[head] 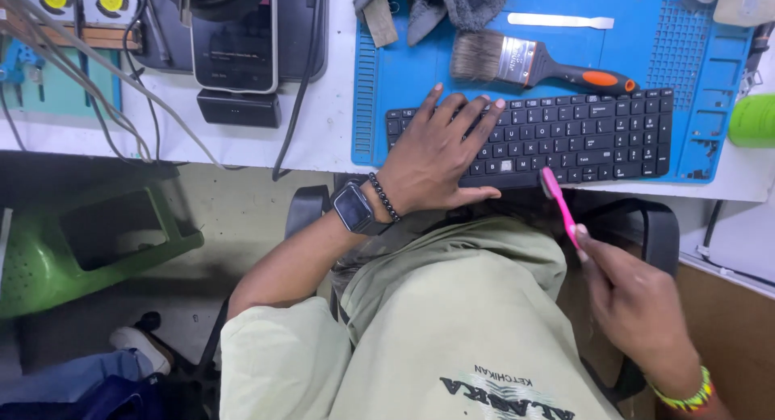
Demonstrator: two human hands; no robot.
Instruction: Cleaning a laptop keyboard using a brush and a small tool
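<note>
From the head camera looking down, you are sitting at a white bench (323,137) with a blue silicone work mat (646,56) lying on it. A black flat computer keyboard (581,133) is lying on the mat's near edge, just at the bench's front. Your left hand (432,157) is resting flat on the keyboard's left half, its fingers (472,117) spread wide across the keys, pinning it in place rather than gripping it. A dark smartwatch (353,207) and a beaded bracelet are sitting on that wrist.

Your right hand (634,295) is pinching the handle of a slim pink toothbrush-style brush (559,202) between thumb and fingers; its head is touching the keyboard's front edge, near the middle.

Beyond the keyboard, a flat paintbrush with an orange and black handle (537,65) is lying on the mat, with a grey cloth (460,4) at the mat's far edge. A green plastic stool (73,242) is standing on the floor to your left.

You appear to be brushing the keyboard clean, working along its front edge. The next move likely calls for keeping the left hand pressing down while drawing the bristles along the key rows.
</note>
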